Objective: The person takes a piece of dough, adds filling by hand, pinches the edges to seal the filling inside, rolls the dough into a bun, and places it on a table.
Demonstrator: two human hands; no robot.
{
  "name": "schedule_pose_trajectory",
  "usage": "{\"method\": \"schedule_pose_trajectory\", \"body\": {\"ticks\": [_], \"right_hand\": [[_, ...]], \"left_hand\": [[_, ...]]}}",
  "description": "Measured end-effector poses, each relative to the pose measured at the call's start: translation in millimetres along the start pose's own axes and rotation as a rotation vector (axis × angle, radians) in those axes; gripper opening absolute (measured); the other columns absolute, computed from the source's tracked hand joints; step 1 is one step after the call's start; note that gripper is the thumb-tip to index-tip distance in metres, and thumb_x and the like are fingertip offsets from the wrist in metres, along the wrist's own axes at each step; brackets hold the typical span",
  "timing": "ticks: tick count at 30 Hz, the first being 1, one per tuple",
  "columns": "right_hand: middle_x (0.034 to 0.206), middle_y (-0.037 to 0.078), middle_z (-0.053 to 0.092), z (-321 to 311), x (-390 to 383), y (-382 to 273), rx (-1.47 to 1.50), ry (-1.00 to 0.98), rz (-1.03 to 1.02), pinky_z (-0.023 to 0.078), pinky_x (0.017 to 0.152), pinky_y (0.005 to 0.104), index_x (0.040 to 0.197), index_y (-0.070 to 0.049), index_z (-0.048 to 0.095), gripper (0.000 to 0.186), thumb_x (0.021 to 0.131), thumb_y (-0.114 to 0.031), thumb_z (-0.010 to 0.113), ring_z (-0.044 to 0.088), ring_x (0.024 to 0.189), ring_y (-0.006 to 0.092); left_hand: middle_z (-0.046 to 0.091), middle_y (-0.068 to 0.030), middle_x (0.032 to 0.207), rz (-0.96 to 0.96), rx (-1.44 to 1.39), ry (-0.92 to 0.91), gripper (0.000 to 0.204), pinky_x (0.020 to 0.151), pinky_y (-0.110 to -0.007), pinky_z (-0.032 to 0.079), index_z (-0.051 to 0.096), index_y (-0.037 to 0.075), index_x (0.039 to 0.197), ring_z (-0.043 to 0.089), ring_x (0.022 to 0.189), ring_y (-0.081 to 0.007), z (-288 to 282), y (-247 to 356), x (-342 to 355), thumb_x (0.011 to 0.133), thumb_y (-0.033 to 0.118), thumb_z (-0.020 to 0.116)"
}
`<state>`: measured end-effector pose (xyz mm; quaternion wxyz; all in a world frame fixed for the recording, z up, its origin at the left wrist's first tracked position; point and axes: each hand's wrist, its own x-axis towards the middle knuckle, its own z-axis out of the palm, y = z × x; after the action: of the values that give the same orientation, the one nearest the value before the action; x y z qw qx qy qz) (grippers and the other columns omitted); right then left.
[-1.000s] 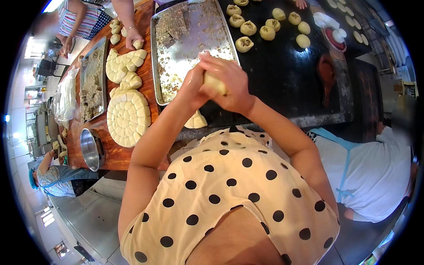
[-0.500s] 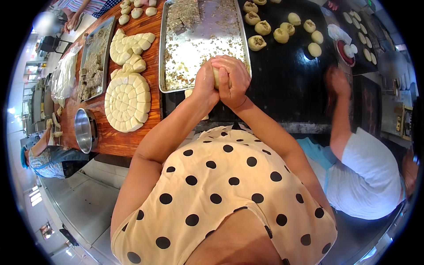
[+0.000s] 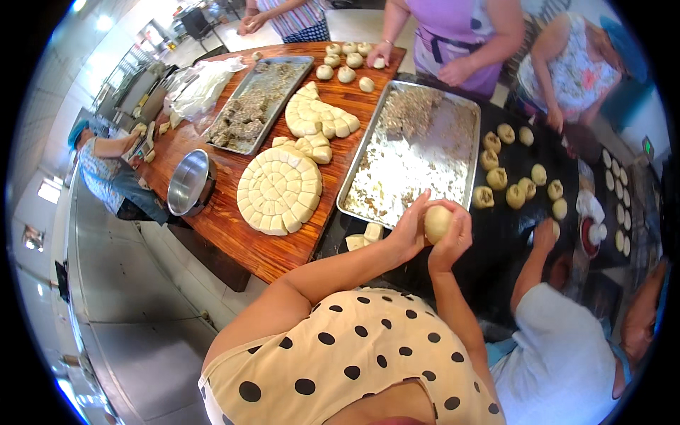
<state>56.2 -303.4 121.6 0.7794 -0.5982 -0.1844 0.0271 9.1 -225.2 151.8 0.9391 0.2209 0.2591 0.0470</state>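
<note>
Dough ball (image 3: pixel 438 225): we hold it by the near right corner of the metal tray (image 3: pixel 448 131).
Left fingers (image 3: pixel 423 200): partly curled, cupping the ball's left side.
Right fingers (image 3: pixel 464 224): partly curled round its right side.
Crumbly filling (image 3: pixel 409 117): spread unevenly in the tray.
Filled buns (image 3: pixel 496 178): on the dark surface (image 3: pixel 499 242), right of our tray.

Dough ball (image 3: pixel 438 225) between fingers (image 3: pixel 465 225), tray (image 3: pixel 459 138) behind.
</note>
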Motion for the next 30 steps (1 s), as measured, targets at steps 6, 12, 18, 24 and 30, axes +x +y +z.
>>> {"method": "schedule_pose_trajectory", "body": {"ticks": [6, 12, 18, 24, 30], "right_hand": [[0.099, 0.017, 0.067, 10.1, -8.5, 17.4, -0.269, -0.121, -0.422, 0.048, 0.091, 0.0413, 0.098, 0.007, 0.063, 0.026, 0.100, -0.009, 0.042, 0.063, 0.094, 0.0330], [0.111, 0.021, 0.068, 6.9, -23.0, 20.3, -0.360, -0.065, -0.425, 0.047, 0.098, 0.0450, 0.103, 0.006, 0.065, 0.028, 0.100, -0.009, 0.042, 0.064, 0.106, 0.0357], [0.096, 0.018, 0.068, -4.3, -27.4, 31.7, -0.307, -0.091, -0.394, 0.046, 0.100, 0.0459, 0.098, 0.006, 0.062, 0.028, 0.100, -0.013, 0.042, 0.065, 0.093, 0.0322], [0.094, 0.016, 0.067, -3.4, -23.5, 31.1, -0.201, -0.042, -0.310, 0.047, 0.097, 0.0449, 0.095, 0.006, 0.062, 0.028, 0.101, -0.014, 0.042, 0.063, 0.090, 0.0289], [0.095, 0.014, 0.066, 0.9, -23.3, 34.9, -0.143, -0.027, -0.287, 0.048, 0.091, 0.0414, 0.096, 0.006, 0.062, 0.030, 0.102, -0.015, 0.041, 0.061, 0.091, 0.0259]], "left_hand": [[0.063, -0.0082, 0.103, 0.382, 0.143, 0.237, 0.028, 0.081, -0.031, 0.050, 0.063, 0.010, 0.106, 0.060, 0.095, -0.0194, -31.8, -34.1, 30.0, 0.096, 0.034, 0.054], [0.062, -0.0041, 0.091, 0.198, 0.175, 0.364, 0.022, 0.075, -0.030, 0.049, 0.063, 0.007, 0.094, 0.058, 0.082, -0.0146, -49.7, -44.7, 35.5, 0.097, 0.024, 0.049], [0.064, -0.0064, 0.093, 0.546, 0.661, 0.300, 0.026, 0.075, -0.032, 0.049, 0.065, 0.008, 0.094, 0.059, 0.084, -0.0172, -70.1, -68.8, 55.3, 0.096, 0.027, 0.048], [0.066, -0.0089, 0.096, 0.557, 0.638, 0.242, 0.030, 0.077, -0.034, 0.050, 0.066, 0.008, 0.096, 0.062, 0.086, -0.0207, -64.5, -68.6, 59.1, 0.097, 0.032, 0.049], [0.063, -0.0049, 0.091, 0.323, 0.357, 0.344, 0.027, 0.077, -0.031, 0.049, 0.065, 0.010, 0.094, 0.059, 0.083, -0.0161, -45.7, -56.3, 53.1, 0.097, 0.033, 0.050]]}}
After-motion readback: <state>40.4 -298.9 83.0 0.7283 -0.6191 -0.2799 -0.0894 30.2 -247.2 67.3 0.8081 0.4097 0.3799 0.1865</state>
